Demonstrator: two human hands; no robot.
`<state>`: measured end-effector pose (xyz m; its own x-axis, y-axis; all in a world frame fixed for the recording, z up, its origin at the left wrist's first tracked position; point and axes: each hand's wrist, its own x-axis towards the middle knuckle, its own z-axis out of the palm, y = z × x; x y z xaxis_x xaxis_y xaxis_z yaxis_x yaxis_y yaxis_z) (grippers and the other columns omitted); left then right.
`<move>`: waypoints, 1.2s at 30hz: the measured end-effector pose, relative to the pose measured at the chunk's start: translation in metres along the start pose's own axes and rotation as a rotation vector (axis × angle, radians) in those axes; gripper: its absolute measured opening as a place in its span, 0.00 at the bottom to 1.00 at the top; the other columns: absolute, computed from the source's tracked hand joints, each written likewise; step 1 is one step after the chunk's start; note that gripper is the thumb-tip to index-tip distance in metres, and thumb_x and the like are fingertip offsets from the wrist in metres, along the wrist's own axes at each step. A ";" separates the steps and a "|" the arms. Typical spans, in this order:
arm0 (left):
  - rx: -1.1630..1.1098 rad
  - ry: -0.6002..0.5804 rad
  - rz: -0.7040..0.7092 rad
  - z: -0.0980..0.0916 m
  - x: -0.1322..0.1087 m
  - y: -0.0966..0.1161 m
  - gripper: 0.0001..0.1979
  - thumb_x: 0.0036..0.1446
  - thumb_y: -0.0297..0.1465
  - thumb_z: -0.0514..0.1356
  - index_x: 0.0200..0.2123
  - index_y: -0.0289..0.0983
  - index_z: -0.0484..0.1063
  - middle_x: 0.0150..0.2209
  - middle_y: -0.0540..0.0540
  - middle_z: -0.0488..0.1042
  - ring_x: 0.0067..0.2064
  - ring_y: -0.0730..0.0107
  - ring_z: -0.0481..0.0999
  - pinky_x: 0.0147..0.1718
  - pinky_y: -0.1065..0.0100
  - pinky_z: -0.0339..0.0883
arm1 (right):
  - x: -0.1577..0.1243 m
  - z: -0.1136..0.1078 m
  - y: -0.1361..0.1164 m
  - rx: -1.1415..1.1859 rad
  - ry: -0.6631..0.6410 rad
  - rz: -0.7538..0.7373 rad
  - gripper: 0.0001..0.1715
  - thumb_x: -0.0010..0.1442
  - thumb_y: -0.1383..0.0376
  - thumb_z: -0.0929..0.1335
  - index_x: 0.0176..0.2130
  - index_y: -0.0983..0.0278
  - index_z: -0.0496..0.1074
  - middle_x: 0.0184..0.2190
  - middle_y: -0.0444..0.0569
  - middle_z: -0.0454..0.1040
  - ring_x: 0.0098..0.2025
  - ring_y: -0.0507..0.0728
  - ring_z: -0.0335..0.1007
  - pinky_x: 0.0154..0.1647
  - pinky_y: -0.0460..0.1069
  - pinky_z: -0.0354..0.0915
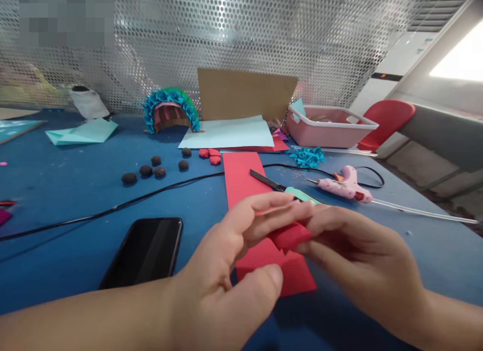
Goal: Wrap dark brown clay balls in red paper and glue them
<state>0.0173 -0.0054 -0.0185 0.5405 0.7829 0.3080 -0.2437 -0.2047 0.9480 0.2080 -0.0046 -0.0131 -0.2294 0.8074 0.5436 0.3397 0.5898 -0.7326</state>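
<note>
A small folded piece of red paper [290,236] is pinched between the thumb and fingers of my right hand [362,255]. Beside it, my left hand [234,260] has its fingers stretched over the paper's far side and its thumb held apart; whether the fingertips touch the paper is hard to tell. Under both hands lies a long red paper strip [245,180] on the table. A cutter or scissors with a dark blade [266,180] and a mint-green handle [302,195] rests across the strip, partly hidden by my fingers.
A black phone [145,253] lies left of my hands. Dark balls [146,170] and red paper lumps [214,155] sit farther back. At right are a pink glue gun [349,185], blue paper curls [307,157] and a pink basket [328,132]. A black cable [162,190] crosses the table.
</note>
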 end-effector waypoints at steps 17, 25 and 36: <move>0.116 0.185 -0.077 -0.006 0.007 0.004 0.15 0.53 0.30 0.67 0.44 0.51 0.79 0.38 0.52 0.76 0.40 0.72 0.75 0.41 0.74 0.69 | 0.008 -0.002 0.007 0.003 -0.138 -0.235 0.18 0.55 0.80 0.65 0.37 0.58 0.72 0.27 0.42 0.75 0.31 0.50 0.73 0.35 0.44 0.72; -0.370 0.238 -0.270 -0.002 0.017 0.007 0.06 0.50 0.25 0.69 0.32 0.40 0.77 0.31 0.55 0.78 0.34 0.82 0.77 0.35 0.83 0.70 | 0.008 -0.003 0.012 0.162 -0.140 -0.120 0.06 0.56 0.63 0.72 0.36 0.62 0.73 0.29 0.46 0.75 0.32 0.51 0.72 0.32 0.45 0.71; -0.431 0.177 -0.401 -0.006 0.017 0.006 0.07 0.48 0.25 0.70 0.32 0.40 0.80 0.29 0.54 0.81 0.31 0.81 0.77 0.34 0.80 0.70 | 0.004 0.002 0.020 0.652 -0.145 0.279 0.02 0.57 0.63 0.72 0.34 0.57 0.77 0.30 0.41 0.71 0.28 0.47 0.72 0.30 0.44 0.71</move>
<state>0.0205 0.0103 -0.0076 0.5246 0.8431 -0.1186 -0.3729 0.3527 0.8582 0.2123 0.0102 -0.0269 -0.3472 0.8970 0.2737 -0.1997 0.2145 -0.9561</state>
